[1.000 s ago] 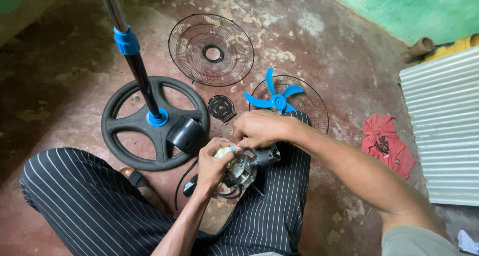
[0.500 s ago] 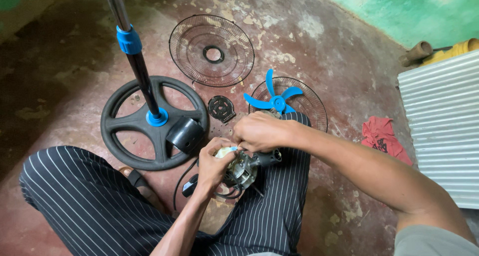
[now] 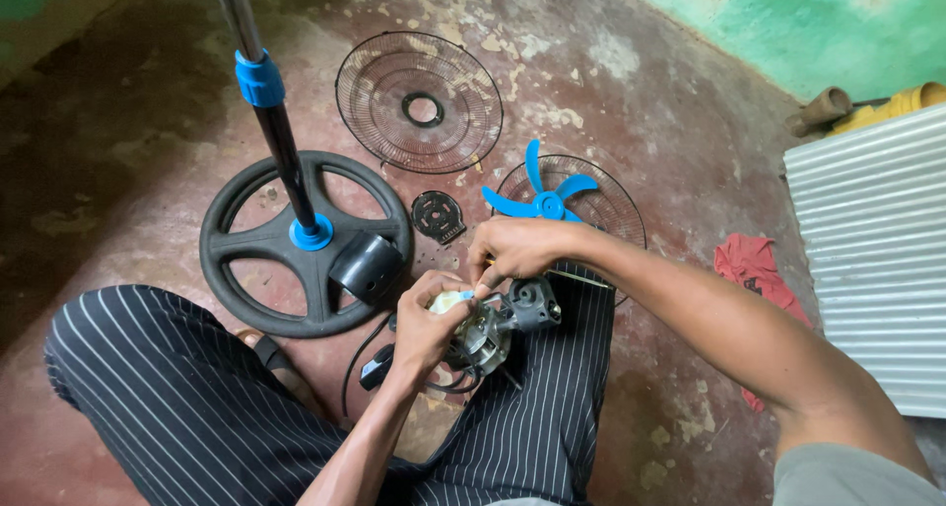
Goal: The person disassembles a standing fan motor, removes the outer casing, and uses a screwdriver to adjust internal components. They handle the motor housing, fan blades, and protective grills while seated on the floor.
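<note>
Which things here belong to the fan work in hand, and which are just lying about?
In hand:
fan motor, gripped by left hand, right hand pinching at its top
blue fan blade
wire guard
second wire guard under the blade
stand base with pole
small black round cover

Lying about:
red cloth
corrugated sheet

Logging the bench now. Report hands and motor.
Left hand grips motor on lap. Right hand pinches at its top. Fan blade, grille, stand base on floor, apart.
</note>
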